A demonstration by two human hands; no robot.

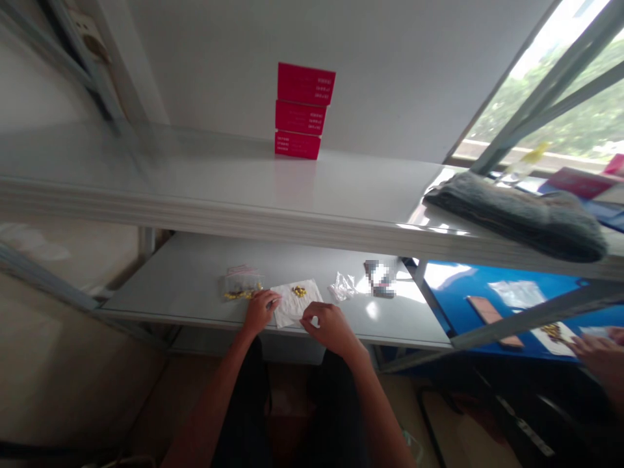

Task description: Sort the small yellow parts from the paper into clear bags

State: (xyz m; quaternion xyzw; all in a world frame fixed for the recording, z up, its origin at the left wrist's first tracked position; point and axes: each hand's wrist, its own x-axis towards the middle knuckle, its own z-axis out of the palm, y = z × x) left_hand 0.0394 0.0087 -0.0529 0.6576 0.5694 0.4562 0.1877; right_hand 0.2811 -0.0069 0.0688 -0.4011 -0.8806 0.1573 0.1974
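Head view: gold pieces (299, 292) on cloth (289, 307), between left grip (259, 312), opening unclear, and pinched-narrow right grip (331, 324).

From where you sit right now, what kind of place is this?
It looks like a small workroom, maybe a packing or sorting bench: a grey metal shelf, clear bags with small yellow pieces, and another person's hand at a blue table.

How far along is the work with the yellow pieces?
Done, apparently: a small yellow pile is out on the white sheet. In hand: the left hand is between sheet and plastic bag, the right hand at the sheet's near edge; any grip is unclear. Possibly left: more yellow pieces at the bag.
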